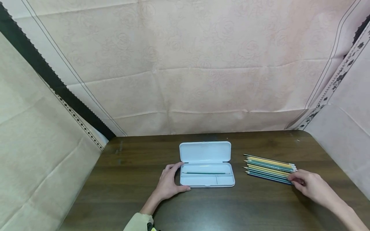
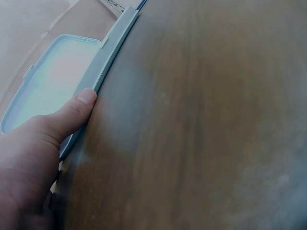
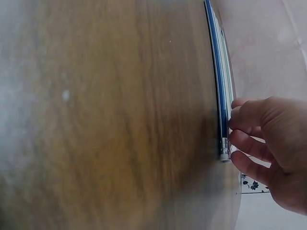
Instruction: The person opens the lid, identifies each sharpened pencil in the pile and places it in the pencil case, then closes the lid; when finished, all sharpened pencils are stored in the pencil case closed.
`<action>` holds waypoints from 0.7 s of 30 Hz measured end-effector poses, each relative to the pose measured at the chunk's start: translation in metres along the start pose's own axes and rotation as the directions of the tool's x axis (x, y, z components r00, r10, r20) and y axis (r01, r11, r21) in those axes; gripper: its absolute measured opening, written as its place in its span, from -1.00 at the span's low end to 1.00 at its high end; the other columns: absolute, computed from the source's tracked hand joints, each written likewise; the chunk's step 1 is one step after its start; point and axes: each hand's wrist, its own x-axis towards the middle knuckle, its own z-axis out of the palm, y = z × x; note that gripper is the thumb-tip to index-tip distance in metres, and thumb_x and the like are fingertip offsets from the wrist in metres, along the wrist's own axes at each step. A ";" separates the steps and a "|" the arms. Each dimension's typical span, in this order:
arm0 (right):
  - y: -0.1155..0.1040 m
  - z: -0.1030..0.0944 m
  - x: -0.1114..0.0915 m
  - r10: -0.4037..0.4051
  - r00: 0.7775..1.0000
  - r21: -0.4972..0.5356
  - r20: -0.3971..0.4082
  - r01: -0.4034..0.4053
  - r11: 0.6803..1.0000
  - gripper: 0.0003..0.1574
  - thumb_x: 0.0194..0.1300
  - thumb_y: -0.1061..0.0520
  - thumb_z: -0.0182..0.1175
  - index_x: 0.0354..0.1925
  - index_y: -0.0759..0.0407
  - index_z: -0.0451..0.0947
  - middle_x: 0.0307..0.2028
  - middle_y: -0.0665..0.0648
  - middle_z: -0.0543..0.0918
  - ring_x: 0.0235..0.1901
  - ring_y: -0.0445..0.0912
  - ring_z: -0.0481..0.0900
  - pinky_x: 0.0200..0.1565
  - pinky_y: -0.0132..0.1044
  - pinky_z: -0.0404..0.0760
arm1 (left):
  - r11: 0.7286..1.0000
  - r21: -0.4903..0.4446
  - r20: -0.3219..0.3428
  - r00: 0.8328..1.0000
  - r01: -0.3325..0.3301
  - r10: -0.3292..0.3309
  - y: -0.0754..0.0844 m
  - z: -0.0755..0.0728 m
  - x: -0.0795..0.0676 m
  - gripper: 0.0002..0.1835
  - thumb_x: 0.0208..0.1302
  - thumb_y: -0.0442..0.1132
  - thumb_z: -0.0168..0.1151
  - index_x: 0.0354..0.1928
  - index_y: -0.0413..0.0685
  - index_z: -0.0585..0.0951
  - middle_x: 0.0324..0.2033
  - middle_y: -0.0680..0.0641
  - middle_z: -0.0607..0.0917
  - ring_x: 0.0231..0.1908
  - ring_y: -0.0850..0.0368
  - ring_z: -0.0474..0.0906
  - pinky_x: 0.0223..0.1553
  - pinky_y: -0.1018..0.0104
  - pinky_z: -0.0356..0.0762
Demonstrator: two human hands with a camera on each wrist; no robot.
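A light blue pencil case (image 1: 207, 185) lies with its lid (image 1: 205, 152) folded back, and one green pencil (image 1: 206, 173) rests inside the long compartment. My left hand (image 1: 170, 183) holds the case by its left end, thumb along the near edge; the left wrist view shows the thumb (image 2: 79, 108) against the case's side (image 2: 112, 48). Off to the right is a row of pencils (image 1: 268, 168) in yellow, green and blue, points toward the case. At their eraser ends my right hand (image 1: 310, 186) pinches with thumb and bent fingers; the exact pencil is hidden. A dark blue pencil (image 3: 219, 81) lies closest.
The dark wooden table (image 1: 208, 208) bears the case and pencils. Pale cloth (image 1: 185, 89) hangs behind the far edge, with more cloth on both sides. A small divider makes two short compartments at the case's near right.
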 end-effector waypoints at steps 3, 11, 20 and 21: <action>0.000 0.000 -0.001 -0.004 1.000 -0.008 0.007 0.005 1.000 -0.49 -0.29 0.50 0.52 -0.44 0.00 0.61 -0.46 -0.28 0.47 -0.48 -0.42 0.33 -0.49 -0.45 0.36 | 1.000 0.001 -0.002 1.000 -0.001 0.001 -0.001 0.000 0.000 0.02 -0.11 0.26 0.59 0.42 0.16 0.38 0.23 -0.12 0.44 0.21 -0.14 0.32 0.06 -0.26 0.30; 0.003 0.003 0.001 -0.048 0.999 -0.047 0.001 0.048 0.998 -0.46 -0.35 0.48 0.54 -0.46 -0.04 0.61 -0.46 -0.26 0.47 -0.48 -0.41 0.35 -0.48 -0.44 0.37 | 1.000 -0.002 -0.003 1.000 -0.004 0.004 -0.002 0.001 0.000 0.02 -0.11 0.26 0.59 0.42 0.15 0.38 0.24 -0.11 0.45 0.22 -0.14 0.31 0.06 -0.25 0.31; 0.006 0.006 0.002 -0.113 0.994 -0.025 0.004 0.113 0.993 -0.45 -0.38 0.47 0.53 -0.43 -0.03 0.61 -0.45 -0.27 0.48 -0.48 -0.42 0.37 -0.47 -0.51 0.34 | 1.000 -0.004 -0.004 1.000 -0.005 0.005 -0.002 0.001 0.000 0.02 -0.12 0.25 0.59 0.42 0.14 0.38 0.24 -0.11 0.45 0.22 -0.14 0.31 0.07 -0.27 0.30; 0.006 0.006 0.003 -0.116 0.993 -0.023 0.007 0.116 0.993 -0.45 -0.38 0.47 0.53 -0.43 -0.03 0.61 -0.45 -0.28 0.47 -0.48 -0.42 0.37 -0.47 -0.51 0.34 | 1.000 -0.004 -0.003 1.000 -0.004 0.004 -0.002 0.001 0.000 0.02 -0.12 0.25 0.59 0.42 0.14 0.38 0.24 -0.10 0.45 0.22 -0.14 0.31 0.07 -0.27 0.30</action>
